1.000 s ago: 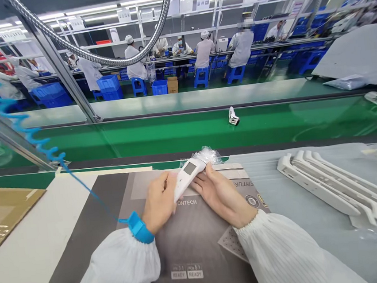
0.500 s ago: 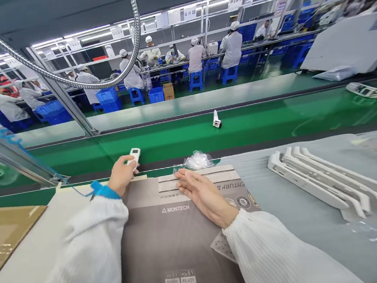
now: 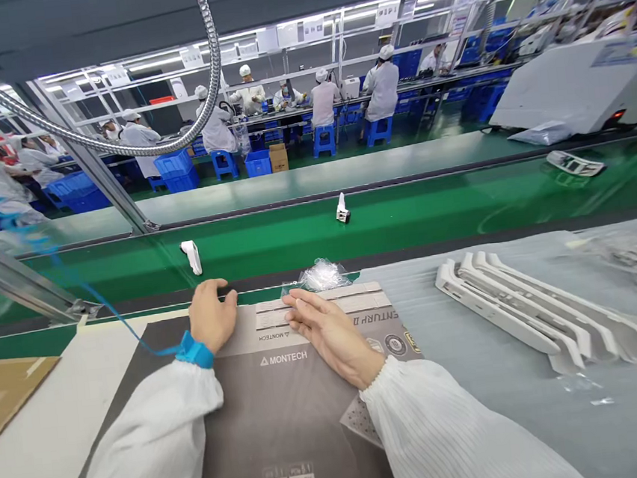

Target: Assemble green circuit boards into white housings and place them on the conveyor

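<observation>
Lying just beyond the loosely parted left grip (image 3: pixel 212 318), white device (image 3: pixel 193 258), perhaps sideways, on green belt (image 3: pixel 273 237)

Smooth plastic device (image 3: pixel 193 260), glossy belt (image 3: pixel 274 242), matt printed cardboard (image 3: pixel 291 418), and a metal hose (image 3: pixel 213 46) (shiny and ribbed).

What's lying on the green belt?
A white piece lies beyond the left hand, a second piece near the middle, a third piece at right. Whatever the metal bar at left covers can't be seen.
</observation>
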### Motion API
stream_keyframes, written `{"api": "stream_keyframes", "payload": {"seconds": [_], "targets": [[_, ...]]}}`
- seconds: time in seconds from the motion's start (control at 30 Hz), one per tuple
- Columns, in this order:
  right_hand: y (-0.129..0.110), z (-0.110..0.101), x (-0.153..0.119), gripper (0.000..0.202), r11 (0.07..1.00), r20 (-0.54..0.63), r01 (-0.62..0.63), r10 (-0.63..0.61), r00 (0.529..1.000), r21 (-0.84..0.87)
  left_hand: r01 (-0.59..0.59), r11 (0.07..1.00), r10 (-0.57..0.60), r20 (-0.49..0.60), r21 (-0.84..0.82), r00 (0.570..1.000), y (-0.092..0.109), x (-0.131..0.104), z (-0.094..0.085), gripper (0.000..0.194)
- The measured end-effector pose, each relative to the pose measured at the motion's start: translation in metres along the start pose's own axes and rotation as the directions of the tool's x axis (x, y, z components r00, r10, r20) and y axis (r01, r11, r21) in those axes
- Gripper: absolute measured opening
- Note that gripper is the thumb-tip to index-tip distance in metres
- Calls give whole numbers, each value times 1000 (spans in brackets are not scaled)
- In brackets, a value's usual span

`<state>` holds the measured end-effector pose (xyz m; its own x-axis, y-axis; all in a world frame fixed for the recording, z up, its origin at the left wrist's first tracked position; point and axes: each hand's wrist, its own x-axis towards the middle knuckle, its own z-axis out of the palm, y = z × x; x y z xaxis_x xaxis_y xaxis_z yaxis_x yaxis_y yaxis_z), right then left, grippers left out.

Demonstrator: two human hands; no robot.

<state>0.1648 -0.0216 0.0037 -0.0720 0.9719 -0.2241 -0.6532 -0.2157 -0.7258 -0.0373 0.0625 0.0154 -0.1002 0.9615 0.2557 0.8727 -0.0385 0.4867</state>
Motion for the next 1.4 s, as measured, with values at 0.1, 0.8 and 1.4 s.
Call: {"api": "stream_keyframes", "payload": {"seconds": [0.1,0.8,1.4], "targets": [[0,0,0,37,1000,-4,-2,2,1000,-12,-123,992,123,-10,8,992,7,-32,14,31],[0,1,1,31,999,27,10,-9,1000,-46,-221,970,226,-41,103,973,8,-58,29,30],[-120,-12,110,24,381,34,120,-226,974,-917,-186,982,187,-42,8,982,12,-61,26,26]]}}
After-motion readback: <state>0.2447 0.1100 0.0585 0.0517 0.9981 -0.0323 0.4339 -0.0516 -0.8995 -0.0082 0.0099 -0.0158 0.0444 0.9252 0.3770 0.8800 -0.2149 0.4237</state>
